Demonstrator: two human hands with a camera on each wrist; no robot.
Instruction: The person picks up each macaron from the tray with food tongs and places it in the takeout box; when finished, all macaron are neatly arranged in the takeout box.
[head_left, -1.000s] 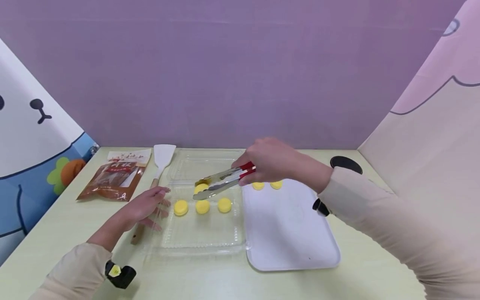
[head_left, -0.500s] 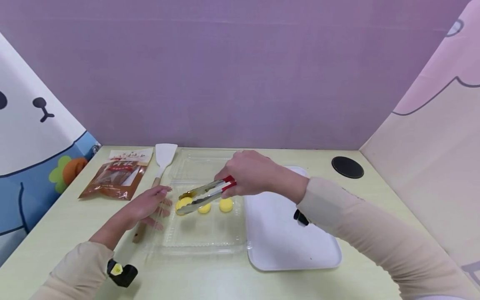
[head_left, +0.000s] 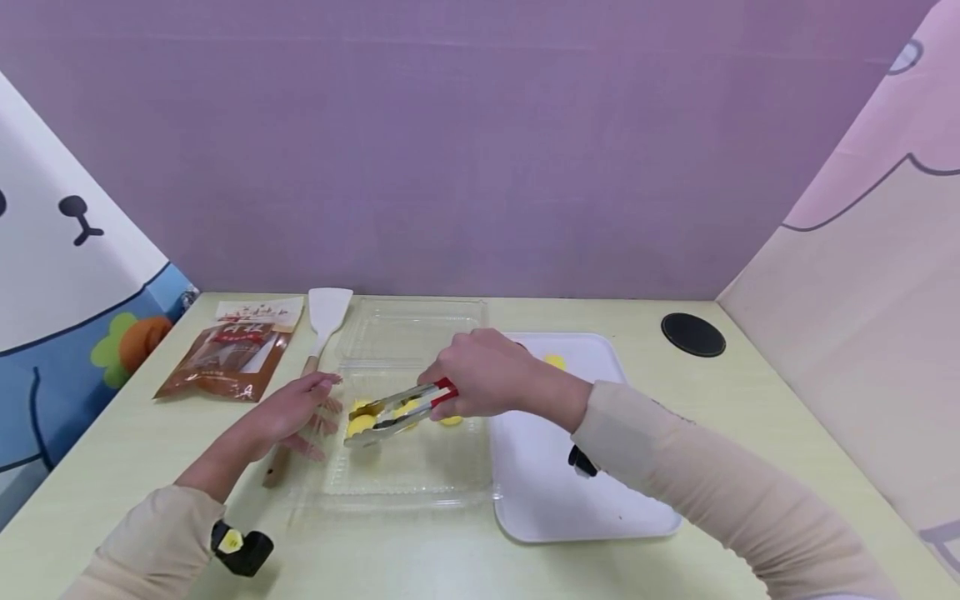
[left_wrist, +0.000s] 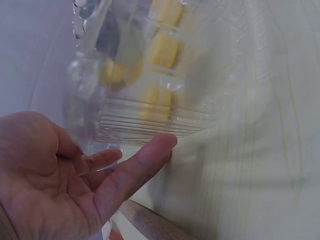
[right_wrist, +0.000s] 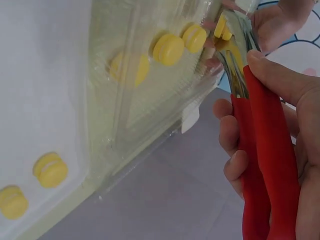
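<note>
My right hand (head_left: 487,375) grips red-handled metal tongs (right_wrist: 270,160). Between the tong tips is a yellow macaron (head_left: 361,424), low over the left part of a clear plastic container (head_left: 412,479) and just in front of another macaron. A row of macarons (right_wrist: 168,49) lies inside the container, partly covered by the tongs in the head view. My left hand (head_left: 288,412) is at the container's left wall, fingers and thumb extended and holding nothing; its thumb overlaps the ribbed side in the left wrist view.
Right of the container lies a white tray (head_left: 585,492) with two macarons (right_wrist: 51,170) near its far end. A white spatula (head_left: 327,312) with a wooden handle and a brown food bag (head_left: 232,358) lie to the left. A black disc (head_left: 693,334) is at back right.
My right hand has moved left and toward me, bringing the tongs and macaron from the container's middle to its left side, lower down. My left hand has stayed in place.
</note>
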